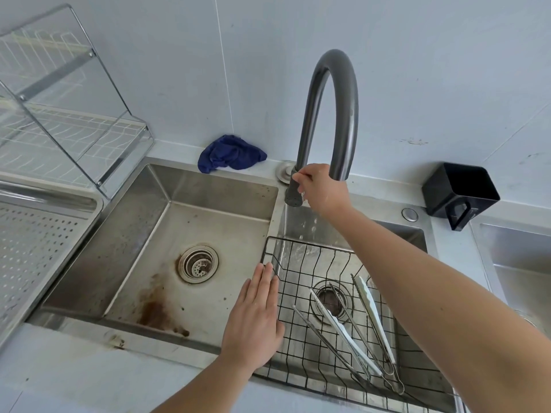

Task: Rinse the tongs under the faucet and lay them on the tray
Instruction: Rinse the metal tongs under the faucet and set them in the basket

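At the left edge, the perforated tray (38,248) is cut off, with a dish rack (74,129) beyond it. Water under the faucet (347,120) is hard to make out. The right hand (323,189) clasps the spout head. The left hand (253,320) lies flat with straight fingers by the wire basket (310,244) rim; contact is unclear. The tongs (343,327) lie in that basket, in the right basin (396,231). Far back are a blue cloth (229,153) and a black container (459,192).

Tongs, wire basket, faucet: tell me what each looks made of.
Tongs: bare shiny metal arms, probably stainless steel by the silvery glints; white tips look like plastic or silicone. Wire basket: thin wire, likely metal, with a matte black coating. Faucet: seemingly metal, dark grey satin finish, soft highlights along the arch.
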### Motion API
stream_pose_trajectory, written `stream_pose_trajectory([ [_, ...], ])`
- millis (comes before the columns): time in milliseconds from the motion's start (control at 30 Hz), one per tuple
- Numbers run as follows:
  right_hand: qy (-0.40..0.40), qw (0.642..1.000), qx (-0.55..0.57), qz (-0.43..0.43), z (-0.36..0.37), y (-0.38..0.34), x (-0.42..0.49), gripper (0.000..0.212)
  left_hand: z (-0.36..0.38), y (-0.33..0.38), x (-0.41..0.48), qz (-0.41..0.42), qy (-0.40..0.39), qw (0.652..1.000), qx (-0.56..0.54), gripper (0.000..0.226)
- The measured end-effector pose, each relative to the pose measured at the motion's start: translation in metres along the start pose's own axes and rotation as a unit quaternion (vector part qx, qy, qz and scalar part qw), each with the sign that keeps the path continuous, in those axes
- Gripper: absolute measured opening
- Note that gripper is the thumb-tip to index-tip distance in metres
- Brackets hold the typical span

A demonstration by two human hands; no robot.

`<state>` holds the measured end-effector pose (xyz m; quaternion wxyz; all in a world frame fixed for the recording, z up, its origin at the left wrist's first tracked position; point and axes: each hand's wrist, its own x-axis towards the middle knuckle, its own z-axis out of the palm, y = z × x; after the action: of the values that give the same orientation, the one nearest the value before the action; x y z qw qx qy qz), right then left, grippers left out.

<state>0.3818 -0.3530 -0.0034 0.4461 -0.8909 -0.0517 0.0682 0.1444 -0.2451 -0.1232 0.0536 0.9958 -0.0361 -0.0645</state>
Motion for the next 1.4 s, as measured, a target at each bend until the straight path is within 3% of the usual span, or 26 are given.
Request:
stream_pose_trajectory([
  [333, -0.022, 1.0, 0.011, 0.003, -0.004, -0.002, -0.009, 0.014, 0.001, 0.0, 0.001, -0.001, 0.017, 1.0, -0.002, 0.083],
  [533, -0.028, 0.994, -0.101, -0.036, -0.03, 0.039, -0.068, 0.024, 0.0, 0.001, 0.0, 0.004, 0.028, 1.0, 0.003, 0.082],
  [767, -0.06, 0.977, -0.176, 0.108, -0.052, 0.135, -0.168, 0.016, -0.002, 0.003, -0.001, 0.012, 0.045, 0.999, 0.012, 0.074],
  [867, -0.076, 0.968, -0.199, 0.136, -0.052, 0.155, -0.193, 0.018, -0.006, 0.009, -0.001, 0.032, 0.072, 0.996, 0.029, 0.061],
  [967, -0.098, 0.954, -0.253, 0.126, -0.046, 0.159, -0.202, 0.023, -0.014, 0.037, -0.005, 0.057, 0.035, 0.998, 0.005, 0.026],
  [1033, -0.117, 0.94, -0.297, 0.121, -0.043, 0.159, -0.205, 0.027, -0.018, 0.061, -0.002, -0.022, -0.067, 0.993, -0.089, 0.028],
  [1133, -0.128, 0.926, -0.327, 0.138, -0.04, 0.16, -0.206, 0.024, -0.012, 0.083, 0.008, -0.137, -0.177, 0.951, -0.215, 0.038],
  [1333, -0.16, 0.901, -0.374, 0.148, -0.029, 0.158, -0.207, 0.018, 0.002, 0.091, 0.022, -0.25, -0.199, 0.909, -0.266, 0.038],
  [1400, -0.16, 0.9, -0.376, 0.154, -0.027, 0.161, -0.207, 0.025, 0.006, 0.09, 0.025, -0.284, -0.199, 0.893, -0.288, 0.034],
])
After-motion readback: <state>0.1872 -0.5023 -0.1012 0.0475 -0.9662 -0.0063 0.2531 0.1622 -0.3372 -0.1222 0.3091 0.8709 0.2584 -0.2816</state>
